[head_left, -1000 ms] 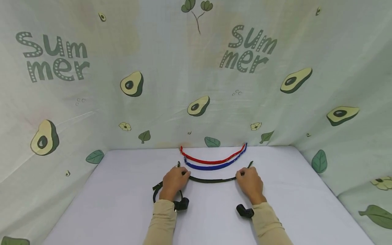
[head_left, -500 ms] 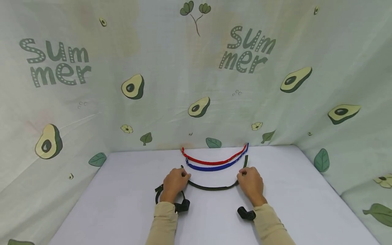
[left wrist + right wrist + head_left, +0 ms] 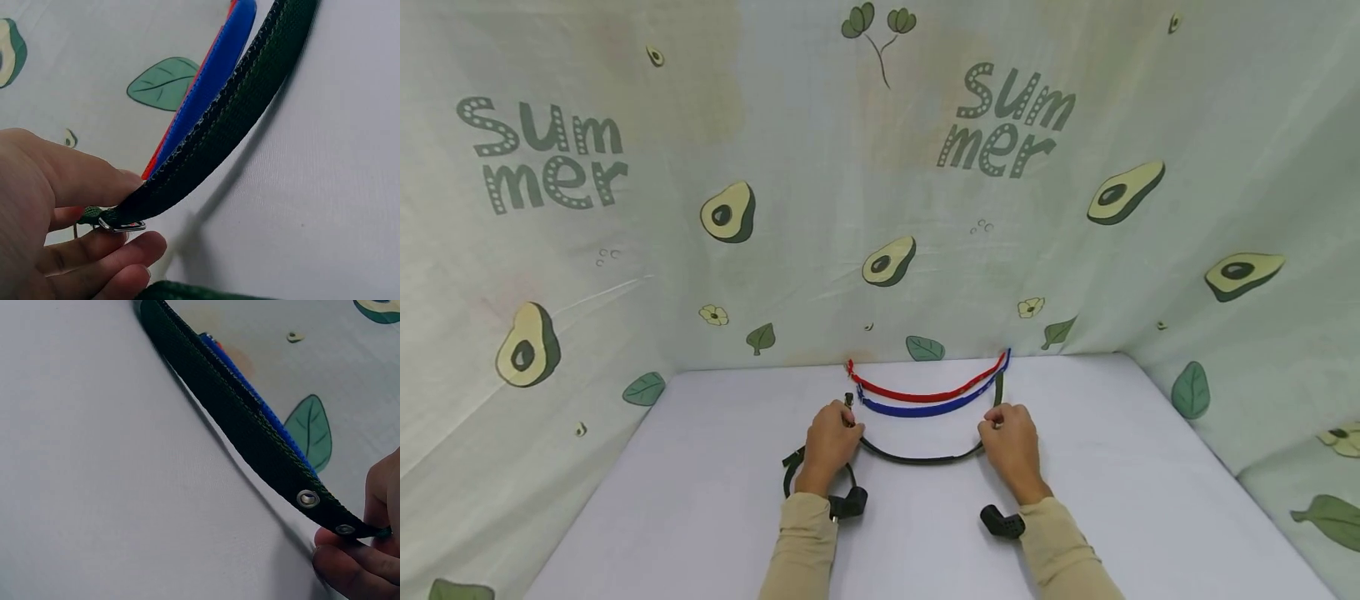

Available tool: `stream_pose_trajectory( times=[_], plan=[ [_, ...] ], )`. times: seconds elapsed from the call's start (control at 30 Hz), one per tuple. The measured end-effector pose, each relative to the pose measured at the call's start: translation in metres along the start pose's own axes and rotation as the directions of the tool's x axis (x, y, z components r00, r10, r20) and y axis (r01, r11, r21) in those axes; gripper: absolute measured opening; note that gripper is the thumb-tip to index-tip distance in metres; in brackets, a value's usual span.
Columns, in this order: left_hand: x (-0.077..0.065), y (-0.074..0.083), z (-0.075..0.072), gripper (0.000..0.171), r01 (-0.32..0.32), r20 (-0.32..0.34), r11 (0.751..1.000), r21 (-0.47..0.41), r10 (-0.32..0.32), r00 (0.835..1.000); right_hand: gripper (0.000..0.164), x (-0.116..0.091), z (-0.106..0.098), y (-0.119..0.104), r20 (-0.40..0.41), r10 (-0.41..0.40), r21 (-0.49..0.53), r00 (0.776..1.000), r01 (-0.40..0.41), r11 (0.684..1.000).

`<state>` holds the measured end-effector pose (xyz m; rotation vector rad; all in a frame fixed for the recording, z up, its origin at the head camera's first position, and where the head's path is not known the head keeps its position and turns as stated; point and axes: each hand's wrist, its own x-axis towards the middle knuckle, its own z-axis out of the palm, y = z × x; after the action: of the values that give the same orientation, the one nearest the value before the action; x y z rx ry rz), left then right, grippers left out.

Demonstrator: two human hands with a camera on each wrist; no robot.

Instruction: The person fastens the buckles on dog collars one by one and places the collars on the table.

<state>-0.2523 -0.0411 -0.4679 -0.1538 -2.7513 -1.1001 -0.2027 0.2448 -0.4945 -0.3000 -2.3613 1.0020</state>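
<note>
A dark green webbing collar (image 3: 917,460) sags in a curve between both hands, on edge. My left hand (image 3: 830,443) pinches it near the end with the metal buckle (image 3: 122,226), thumb above and fingers below. At the other end, my right hand (image 3: 1013,448) pinches the strap beside metal eyelets (image 3: 307,499); the free tip points away, past the fingers. Behind the green collar lie a blue collar (image 3: 917,412) and a red collar (image 3: 917,397), curved the same way. Another dark green strap (image 3: 788,479) lies looped under my left wrist, partly hidden.
The white table (image 3: 700,517) ends at the back against a hanging cloth (image 3: 805,167) printed with avocados and leaves. A black wrist camera (image 3: 848,503) sits at the left wrist, another black camera (image 3: 1002,522) at the right.
The green collar's middle has come nearer to me and sags more deeply. Its right tip has swung from slanting outward to pointing straight away. Both hands keep their pinch and have shifted only slightly.
</note>
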Motion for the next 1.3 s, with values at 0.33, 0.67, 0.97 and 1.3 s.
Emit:
stream_pose_trajectory(
  times=[0.33,0.67,0.97,1.3],
  plan=[
    [0.002,0.004,0.001,0.027,0.062,-0.042,0.992,-0.113,-0.067,0.997,0.008,0.001,0.003,0.0,-0.096,0.003,0.054,0.995,0.002,0.999],
    [0.007,0.005,0.004,0.043,0.01,-0.142,0.962,-0.275,-0.051,0.988,0.023,0.002,-0.001,-0.002,-0.043,0.142,0.226,0.989,-0.129,0.966],
    [0.007,0.009,0.0,0.036,0.001,-0.215,0.905,-0.426,-0.102,0.971,0.045,0.0,-0.001,-0.004,0.033,0.245,0.392,0.969,-0.238,0.889],
    [0.004,0.009,-0.002,0.033,0.042,-0.2,0.844,-0.535,-0.175,0.964,0.053,-0.003,0.0,-0.003,0.042,0.25,0.39,0.967,-0.247,0.887]
  ],
)
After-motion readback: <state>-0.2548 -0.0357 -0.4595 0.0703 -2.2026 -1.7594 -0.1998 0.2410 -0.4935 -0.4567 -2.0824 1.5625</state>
